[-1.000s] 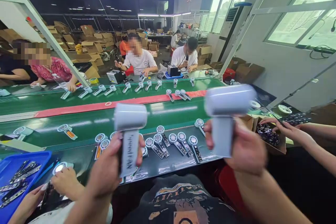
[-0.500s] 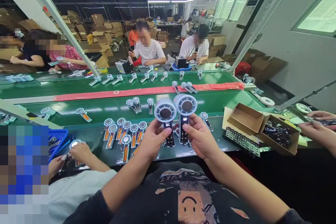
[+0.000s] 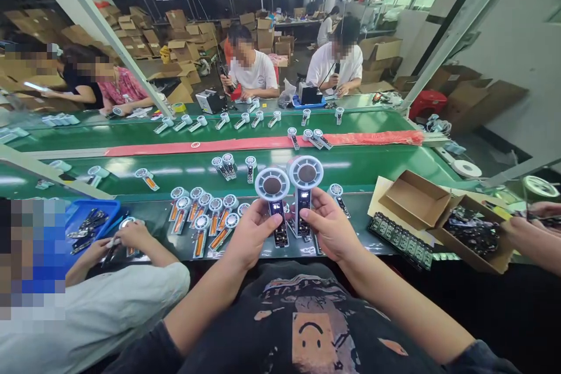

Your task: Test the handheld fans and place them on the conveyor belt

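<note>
Two white handheld fans are held up side by side in front of me, their round grilles facing me. My left hand [image 3: 254,232] grips the left handheld fan [image 3: 272,184], thumb on the exposed dark circuit board of its handle. My right hand [image 3: 329,228] is closed round the right handheld fan [image 3: 307,172], its thumb likewise on the board. A small display glows on each board. Behind them, partly hidden, more fans lie on the dark work surface. To the left rests a group of fans with orange strips in the handles [image 3: 200,235].
A green conveyor [image 3: 368,166] with several fans crosses ahead, with a red strip [image 3: 263,143] along it. At right are an open carton of dark parts [image 3: 475,234] and a board panel [image 3: 401,239]. A blue tray [image 3: 107,210] and co-workers' hands [image 3: 135,236] are at left.
A second ago both fans were apart, backs towards me and blurred; they were brought together with grilles facing me. Since half a second ago the hands have hardly moved; the view has shifted slightly.
</note>
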